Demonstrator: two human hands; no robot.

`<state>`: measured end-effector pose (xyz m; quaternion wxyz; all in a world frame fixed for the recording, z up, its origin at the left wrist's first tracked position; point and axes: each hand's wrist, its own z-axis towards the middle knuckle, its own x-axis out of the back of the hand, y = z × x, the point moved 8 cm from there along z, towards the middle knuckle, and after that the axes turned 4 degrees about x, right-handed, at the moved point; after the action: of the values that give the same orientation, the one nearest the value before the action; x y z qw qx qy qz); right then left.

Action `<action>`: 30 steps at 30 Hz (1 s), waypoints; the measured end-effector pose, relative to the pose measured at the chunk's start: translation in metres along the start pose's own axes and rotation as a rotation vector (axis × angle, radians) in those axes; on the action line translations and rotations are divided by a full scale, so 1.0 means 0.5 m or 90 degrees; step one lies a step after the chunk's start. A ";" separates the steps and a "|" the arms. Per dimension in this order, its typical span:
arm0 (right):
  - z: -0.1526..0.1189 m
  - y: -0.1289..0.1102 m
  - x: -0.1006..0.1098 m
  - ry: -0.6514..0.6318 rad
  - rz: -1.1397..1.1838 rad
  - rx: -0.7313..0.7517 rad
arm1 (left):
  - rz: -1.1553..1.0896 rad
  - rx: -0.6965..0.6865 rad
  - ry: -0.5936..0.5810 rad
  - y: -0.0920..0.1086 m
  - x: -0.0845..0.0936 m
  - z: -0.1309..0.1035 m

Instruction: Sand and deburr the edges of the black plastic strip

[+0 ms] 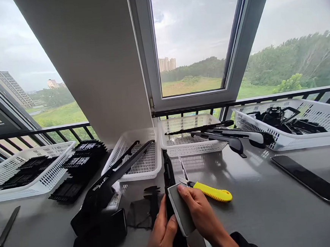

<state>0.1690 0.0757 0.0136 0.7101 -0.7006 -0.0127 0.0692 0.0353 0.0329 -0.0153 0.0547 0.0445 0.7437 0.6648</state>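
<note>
Job looks midway: R hand [201, 212] has the grey block [182, 215] pinched, thumb near its top edge, right by the black strip [168, 170]. L hand [162, 236] is wrapped round the strip, thumb by the block. Can't tell how much of the strip's done or left. Strip's approx. mid-bench, pointing at the 4 white baskets [195, 150]; long, narrow, dark, w/ uneven upper edges, lower part mostly hidden.

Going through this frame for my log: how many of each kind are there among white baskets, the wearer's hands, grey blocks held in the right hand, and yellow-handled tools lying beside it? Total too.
White baskets: 4
Left hand and right hand: 2
Held grey block: 1
Yellow-handled tool: 1
Total: 8
</note>
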 end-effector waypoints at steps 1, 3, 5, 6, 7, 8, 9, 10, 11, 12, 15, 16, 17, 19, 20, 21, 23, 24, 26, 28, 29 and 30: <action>0.003 0.001 0.009 0.020 0.016 -0.004 | 0.001 -0.003 -0.008 0.001 -0.004 -0.003; 0.007 0.005 0.029 0.056 0.054 -0.022 | -0.013 -0.016 -0.038 0.005 -0.016 -0.010; 0.008 0.004 0.055 0.113 0.089 -0.028 | -0.042 -0.015 -0.061 0.008 -0.028 -0.016; 0.006 -0.001 0.071 0.155 0.100 -0.015 | -0.057 -0.006 -0.065 0.008 -0.031 -0.018; 0.002 -0.010 0.087 0.206 0.103 0.013 | -0.072 0.004 -0.065 0.007 -0.033 -0.020; -0.006 -0.022 0.103 0.261 0.098 0.055 | -0.088 0.013 -0.063 0.006 -0.033 -0.021; -0.016 -0.036 0.116 0.312 0.084 0.108 | -0.107 0.023 -0.061 0.003 -0.032 -0.021; -0.029 -0.051 0.124 0.353 0.063 0.165 | -0.129 0.034 -0.058 0.000 -0.029 -0.021; -0.042 -0.065 0.127 0.382 0.039 0.223 | -0.150 0.045 -0.052 -0.005 -0.026 -0.019; -0.055 -0.078 0.126 0.400 0.013 0.281 | -0.166 0.056 -0.042 -0.010 -0.020 -0.018; -0.085 -0.114 0.096 0.366 -0.107 0.458 | -0.180 0.071 -0.009 -0.015 -0.002 -0.009; -0.091 -0.125 0.077 0.324 -0.166 0.514 | -0.183 0.068 -0.006 -0.011 0.001 -0.006; -0.095 -0.133 0.056 0.274 -0.232 0.561 | -0.194 0.065 -0.014 -0.006 0.002 -0.003; -0.097 -0.138 0.020 0.184 -0.346 0.619 | -0.235 0.059 -0.047 0.007 -0.003 0.003; -0.096 -0.137 0.010 0.156 -0.382 0.628 | -0.256 0.053 -0.064 0.013 -0.007 0.005; -0.094 -0.137 0.004 0.140 -0.403 0.628 | -0.273 0.045 -0.079 0.018 -0.010 0.006; -0.089 -0.135 0.003 0.123 -0.407 0.607 | -0.289 0.035 -0.094 0.015 -0.012 0.007; -0.086 -0.134 0.004 0.112 -0.397 0.592 | -0.285 0.034 -0.093 0.008 -0.011 0.007; -0.082 -0.134 0.006 0.082 -0.369 0.562 | -0.252 0.044 -0.080 -0.015 -0.007 0.006; -0.079 -0.134 0.009 0.059 -0.349 0.541 | -0.196 0.044 -0.066 -0.030 -0.002 0.005; -0.078 -0.134 0.011 0.056 -0.347 0.534 | -0.167 0.035 -0.066 -0.031 -0.001 0.005; -0.077 -0.133 0.013 0.060 -0.347 0.530 | -0.144 0.023 -0.072 -0.027 -0.002 0.005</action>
<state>0.1853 0.0377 0.0788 0.9215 -0.3314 -0.1343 -0.1516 0.0365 0.0337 -0.0287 0.1703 -0.0011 0.7515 0.6374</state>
